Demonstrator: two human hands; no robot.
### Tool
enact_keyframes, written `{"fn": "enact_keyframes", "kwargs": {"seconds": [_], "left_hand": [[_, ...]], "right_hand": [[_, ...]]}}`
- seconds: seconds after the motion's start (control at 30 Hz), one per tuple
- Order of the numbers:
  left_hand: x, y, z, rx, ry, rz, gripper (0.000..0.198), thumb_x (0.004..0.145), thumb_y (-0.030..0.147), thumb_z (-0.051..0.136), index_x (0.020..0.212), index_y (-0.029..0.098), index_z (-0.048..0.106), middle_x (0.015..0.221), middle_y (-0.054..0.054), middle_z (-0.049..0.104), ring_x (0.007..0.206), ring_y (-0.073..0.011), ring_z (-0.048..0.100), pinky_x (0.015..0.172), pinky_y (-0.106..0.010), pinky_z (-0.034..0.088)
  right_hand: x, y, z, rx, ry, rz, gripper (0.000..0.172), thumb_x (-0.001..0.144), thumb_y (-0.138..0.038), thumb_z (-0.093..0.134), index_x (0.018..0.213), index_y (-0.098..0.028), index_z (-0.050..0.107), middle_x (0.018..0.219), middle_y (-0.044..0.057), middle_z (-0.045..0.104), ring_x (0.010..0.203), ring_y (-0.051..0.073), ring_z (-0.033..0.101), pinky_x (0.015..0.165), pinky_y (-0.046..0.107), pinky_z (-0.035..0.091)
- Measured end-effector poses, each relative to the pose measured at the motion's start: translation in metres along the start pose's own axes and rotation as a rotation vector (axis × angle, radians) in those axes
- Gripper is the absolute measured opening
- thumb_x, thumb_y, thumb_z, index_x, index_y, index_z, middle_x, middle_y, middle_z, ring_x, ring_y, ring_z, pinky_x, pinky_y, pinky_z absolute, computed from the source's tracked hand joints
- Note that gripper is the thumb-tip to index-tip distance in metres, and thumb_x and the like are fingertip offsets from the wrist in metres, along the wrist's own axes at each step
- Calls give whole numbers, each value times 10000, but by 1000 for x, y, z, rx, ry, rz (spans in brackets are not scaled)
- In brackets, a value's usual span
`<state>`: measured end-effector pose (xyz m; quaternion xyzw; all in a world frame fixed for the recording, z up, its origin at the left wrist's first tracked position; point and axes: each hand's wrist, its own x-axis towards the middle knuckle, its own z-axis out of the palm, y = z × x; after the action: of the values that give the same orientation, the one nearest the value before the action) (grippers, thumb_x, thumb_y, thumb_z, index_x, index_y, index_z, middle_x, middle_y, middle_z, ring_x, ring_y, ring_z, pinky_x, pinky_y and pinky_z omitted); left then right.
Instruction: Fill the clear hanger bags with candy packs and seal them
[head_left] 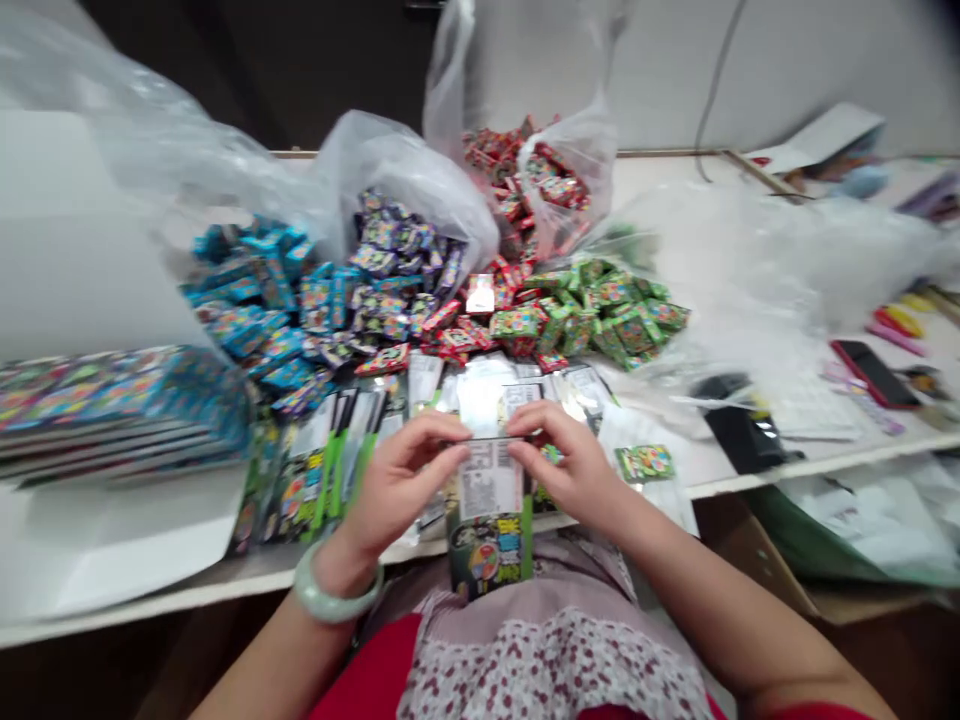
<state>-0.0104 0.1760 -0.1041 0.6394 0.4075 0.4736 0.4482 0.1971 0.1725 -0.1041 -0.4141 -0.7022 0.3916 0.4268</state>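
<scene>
A black and green printed pouch [491, 540] hangs upright at the table's front edge, over my lap. Its top edge is pinched on the left by my left hand [412, 475], thumb and fingertips together. On the right side of the same edge, my right hand [566, 460] pinches it in the same way. More pouches [304, 480] lie in an overlapping row to the left of my hands. Beyond my hands are piles of small wrapped packets: blue [262, 290], purple [394, 260], red [517, 190] and green [622, 310].
Clear plastic bags [405, 160] stand open behind the packets. A white box [120, 570] and stacked printed cartons [127, 410] are at the left. On the right lie a green packet [645, 462], a black item [731, 425] and a phone [874, 373]. A cardboard box [757, 560] sits below.
</scene>
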Motion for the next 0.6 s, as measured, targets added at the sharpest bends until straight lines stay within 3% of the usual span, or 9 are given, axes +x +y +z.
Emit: {"fn": "enact_keyframes", "kwargs": {"seconds": [0.17, 0.27, 0.37, 0.47, 0.53, 0.6], "left_hand": [[9, -5, 0, 113, -15, 28, 63, 853, 246, 626, 878, 244, 685, 889, -32, 659, 875, -190, 612, 758, -283, 519], [12, -9, 1, 154, 8, 5, 46, 844, 246, 638, 860, 259, 678, 892, -6, 664, 876, -183, 614, 763, -282, 518], [14, -13, -2, 171, 43, -24, 43, 832, 219, 645, 834, 258, 665, 889, 13, 660, 881, -169, 608, 757, -276, 512], [15, -16, -6, 166, 54, -41, 51, 829, 207, 643, 827, 255, 660, 893, 16, 656, 887, -162, 602, 763, -276, 512], [17, -17, -6, 162, 65, -38, 37, 823, 216, 646, 826, 251, 658, 900, 12, 655, 879, -161, 604, 767, -282, 515], [18, -17, -4, 166, 64, -30, 17, 816, 237, 649, 831, 243, 655, 901, 2, 653, 870, -160, 607, 771, -279, 515]], "right_hand": [[5, 2, -3, 88, 7, 27, 80, 898, -255, 536, 941, -218, 591, 950, 32, 617, 895, 147, 597, 730, 280, 513], [0, 11, -20, 113, -43, 52, 169, 892, -275, 543, 1046, -226, 592, 1072, 47, 633, 986, 152, 603, 799, 296, 516], [-17, 40, -63, -12, -1, 243, 332, 891, -298, 547, 1217, -232, 544, 1156, 55, 640, 998, 149, 626, 831, 295, 516], [-39, 83, -117, -497, 201, 550, 197, 898, -254, 517, 1004, -181, 666, 977, 66, 684, 927, 179, 633, 862, 324, 482], [-52, 110, -144, -612, 246, 619, 168, 860, -186, 534, 905, -161, 694, 963, 94, 674, 956, 213, 615, 909, 359, 439], [-60, 129, -157, -662, 256, 653, 148, 812, -151, 569, 862, -157, 708, 953, 102, 661, 940, 221, 611, 906, 352, 424]]}}
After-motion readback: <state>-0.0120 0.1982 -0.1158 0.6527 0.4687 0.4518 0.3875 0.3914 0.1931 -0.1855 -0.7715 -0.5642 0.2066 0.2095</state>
